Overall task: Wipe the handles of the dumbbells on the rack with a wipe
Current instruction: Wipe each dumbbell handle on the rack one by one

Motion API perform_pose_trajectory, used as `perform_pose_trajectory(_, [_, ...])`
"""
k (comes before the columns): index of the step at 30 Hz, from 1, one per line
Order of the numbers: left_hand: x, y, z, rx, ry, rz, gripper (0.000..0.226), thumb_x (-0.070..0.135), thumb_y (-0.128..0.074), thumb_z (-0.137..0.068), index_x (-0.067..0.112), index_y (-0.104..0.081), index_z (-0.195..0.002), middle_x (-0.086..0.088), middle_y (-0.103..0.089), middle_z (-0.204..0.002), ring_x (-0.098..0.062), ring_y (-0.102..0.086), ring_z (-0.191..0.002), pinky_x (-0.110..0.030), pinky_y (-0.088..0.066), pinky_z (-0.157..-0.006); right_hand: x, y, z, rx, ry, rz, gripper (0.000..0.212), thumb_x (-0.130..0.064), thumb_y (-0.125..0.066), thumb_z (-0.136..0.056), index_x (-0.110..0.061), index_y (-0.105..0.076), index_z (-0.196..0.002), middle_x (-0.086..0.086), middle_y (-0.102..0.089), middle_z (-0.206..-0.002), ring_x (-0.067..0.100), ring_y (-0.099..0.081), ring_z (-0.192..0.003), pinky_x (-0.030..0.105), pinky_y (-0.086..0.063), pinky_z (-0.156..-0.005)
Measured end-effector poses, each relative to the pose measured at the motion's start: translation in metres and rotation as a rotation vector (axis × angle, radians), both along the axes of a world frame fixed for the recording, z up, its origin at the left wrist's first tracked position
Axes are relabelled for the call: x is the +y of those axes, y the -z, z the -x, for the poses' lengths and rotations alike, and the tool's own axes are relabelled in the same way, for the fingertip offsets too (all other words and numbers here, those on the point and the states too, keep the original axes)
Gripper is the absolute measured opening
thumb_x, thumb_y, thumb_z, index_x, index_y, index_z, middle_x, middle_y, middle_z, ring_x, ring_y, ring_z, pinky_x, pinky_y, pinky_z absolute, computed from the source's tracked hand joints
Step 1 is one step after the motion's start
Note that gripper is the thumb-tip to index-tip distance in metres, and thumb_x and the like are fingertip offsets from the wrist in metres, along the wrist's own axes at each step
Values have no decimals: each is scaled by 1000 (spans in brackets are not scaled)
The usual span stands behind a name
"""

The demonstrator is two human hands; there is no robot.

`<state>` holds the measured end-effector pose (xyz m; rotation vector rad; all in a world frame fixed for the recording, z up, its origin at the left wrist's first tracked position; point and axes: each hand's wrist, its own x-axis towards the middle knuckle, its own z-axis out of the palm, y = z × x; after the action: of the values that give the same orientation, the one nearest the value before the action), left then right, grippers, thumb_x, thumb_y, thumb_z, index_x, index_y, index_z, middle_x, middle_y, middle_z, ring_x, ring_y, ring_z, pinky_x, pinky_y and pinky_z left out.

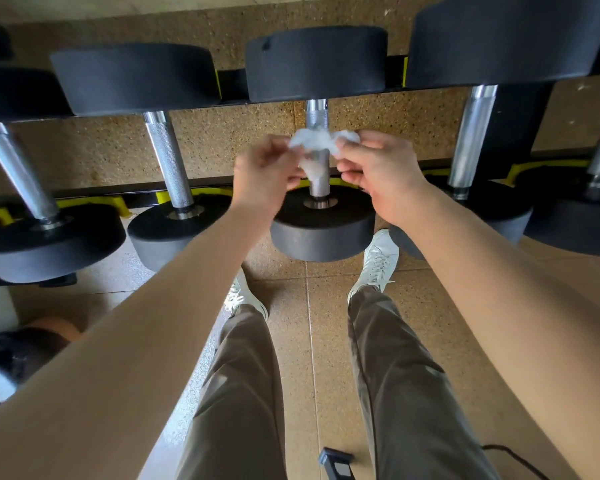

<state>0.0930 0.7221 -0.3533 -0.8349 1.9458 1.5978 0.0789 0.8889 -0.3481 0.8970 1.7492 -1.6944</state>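
Head view: your left hand (264, 169) and right hand (378, 171) pinch the crumpled wipe (317, 140), half hiding the knurled steel handle (316, 116).

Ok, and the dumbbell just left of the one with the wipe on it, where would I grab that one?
Probably round the rough, knurled middle of its handle, coming down from above. The fat black heads block both ends, but the bar is bare between them, with open space on either side for your fingers to curl round.
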Motion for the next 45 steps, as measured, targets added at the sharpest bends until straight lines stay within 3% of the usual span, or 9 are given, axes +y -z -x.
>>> perform_pose_trajectory(5, [-12,-8,30,-24,-446,-115,6,13,-62,-100,9,-65,-103,-8,-76,-103,-19,-76,-92,-26,-61,-74,-2,1,25,13,198,8,6,-12,-73,-89,-15,-73,-95,8,-76,-93,12,-70,-76,23,-57,-70])
perform_pose_trajectory(9, [-11,-7,40,-88,-702,-126,11,12,-66,-97,17,-61,-88,-8,-72,-97,-16,-72,-85,-27,-62,-75,-20,5,34,50,175,-20,7,-9,-74,-88,-12,-73,-94,2,-73,-80,6,-64,-64,19,-54,-63])
perform_pose_trajectory(16, [15,2,41,-107,-287,-113,6,10,-74,-91,14,-72,-89,0,-72,-76,-7,-63,-64,-20,-56,-67,13,23,41,-89,483,-231,24,-17,-69,-93,-4,-69,-114,-2,-68,-75,-1,-62,-48,14,-52,-55])
perform_pose_trajectory(22, [-2,15,46,-181,-587,-46,2,14,-72,-93,14,-71,-95,-3,-76,-75,-15,-77,-81,-28,-64,-76,4,19,30,8,155,-66,14,-16,-74,-89,-10,-73,-102,0,-71,-78,6,-62,-63,20,-53,-62])
perform_pose_trajectory(26, [-21,27,37,-207,-642,27,15,18,-74,-92,13,-71,-106,-4,-74,-95,-14,-75,-85,-25,-63,-75,-10,17,29,75,6,-66,6,-15,-75,-88,-16,-72,-93,-1,-72,-78,7,-64,-65,20,-54,-63])
perform_pose_trajectory(33, [0,28,15,-209,-156,-94,6,10,-74,-91,13,-69,-90,-10,-72,-85,-13,-64,-67,-20,-53,-59,24,37,20,-93,229,-328,9,-15,-72,-91,-17,-71,-100,-3,-68,-78,3,-59,-60,15,-53,-57])
perform_pose_trajectory(37, [-12,35,13,-226,-261,44,8,12,-73,-92,17,-69,-89,-4,-74,-84,-16,-73,-74,-21,-57,-63,13,37,8,-55,30,-257,7,-15,-73,-89,-20,-68,-90,-4,-68,-78,4,-61,-65,17,-53,-57])
perform_pose_trajectory(40, [-27,41,9,-240,-336,196,13,11,-72,-93,20,-69,-84,2,-72,-63,-11,-67,-60,-20,-55,-57,-3,33,3,9,-157,-218,13,-13,-74,-87,-20,-66,-80,3,-72,-86,9,-64,-71,24,-55,-64])
perform_pose_trajectory(45, [-19,44,4,-209,67,192,15,14,-76,-88,24,-69,-79,-1,-71,-79,-17,-67,-71,-33,-61,-75,17,41,-2,-13,-431,-507,6,-15,-73,-83,-13,-73,-89,3,-69,-87,9,-58,-72,21,-42,-59])
